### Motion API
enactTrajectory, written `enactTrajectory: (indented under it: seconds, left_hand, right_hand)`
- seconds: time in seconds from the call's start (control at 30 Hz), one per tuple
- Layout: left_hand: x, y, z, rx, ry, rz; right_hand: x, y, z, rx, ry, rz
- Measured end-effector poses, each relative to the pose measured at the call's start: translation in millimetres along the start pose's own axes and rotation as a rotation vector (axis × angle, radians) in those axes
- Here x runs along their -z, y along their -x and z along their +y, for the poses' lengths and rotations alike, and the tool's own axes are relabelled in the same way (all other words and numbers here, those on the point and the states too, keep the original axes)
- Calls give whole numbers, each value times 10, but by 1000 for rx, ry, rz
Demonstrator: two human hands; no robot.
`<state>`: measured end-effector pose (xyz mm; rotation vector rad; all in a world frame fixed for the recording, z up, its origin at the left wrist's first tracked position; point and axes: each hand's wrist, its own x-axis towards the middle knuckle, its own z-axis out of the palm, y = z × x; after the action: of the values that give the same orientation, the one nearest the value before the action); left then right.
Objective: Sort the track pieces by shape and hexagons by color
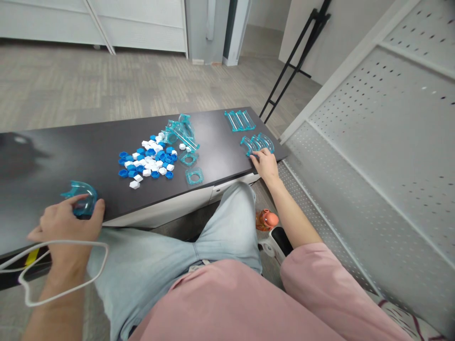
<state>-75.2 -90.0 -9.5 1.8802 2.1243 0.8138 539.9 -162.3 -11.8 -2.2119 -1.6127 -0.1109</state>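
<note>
At the table's left front edge, my left hand [73, 220] is closed round a curved, see-through teal plastic track piece [85, 196]. My right hand [266, 163] reaches to the far right end, its fingers pinched on the near side of a row of similar curved teal pieces [261, 141]; the fingertips are partly hidden. Behind that row lie several straight teal pieces [240, 121] side by side. Mid-table is a spread of blue and white hexagonal pieces [151, 160]. Next to them are a heap of teal parts [181, 131] and two teal square plates with round holes [194, 176].
The dark table [216, 156] ends near my knees, with a white drawer front below. A white cable [64, 244] crosses my left wrist. To the right stands a perforated white panel [373, 142]; an orange bottle [266, 219] is on the floor. Behind the table rises a black stand [295, 61].
</note>
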Motion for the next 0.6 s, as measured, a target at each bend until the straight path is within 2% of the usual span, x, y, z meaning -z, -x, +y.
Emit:
enactTrajectory:
  seconds: [0.13,0.2,0.27,0.37,0.43,0.5,0.6]
  left_hand:
    - [59,112,174,6,41,133]
    - [46,199,247,-52,77,188]
    - [7,341,393,-152,117,223]
    - [-123,640,789,-363,167,180]
    - [-268,839,1102,-513,230,148]
    - [-429,992,1372,-660,263,113]
    - [-611,1109,1632,-777,292,51]
  right_hand:
    - [94,58,-75,-19,-6,65]
    - [158,117,-228,-18,-71,86]
    - [214,210,-484,20,-247,54]
    - [267,424,-1013,80,-662,-142]
    - [286,590,-1376,84,-911,-377]
    - [287,732,-1669,81,-1080,-548]
    - [257,848,-1905,12,-1222,-595]
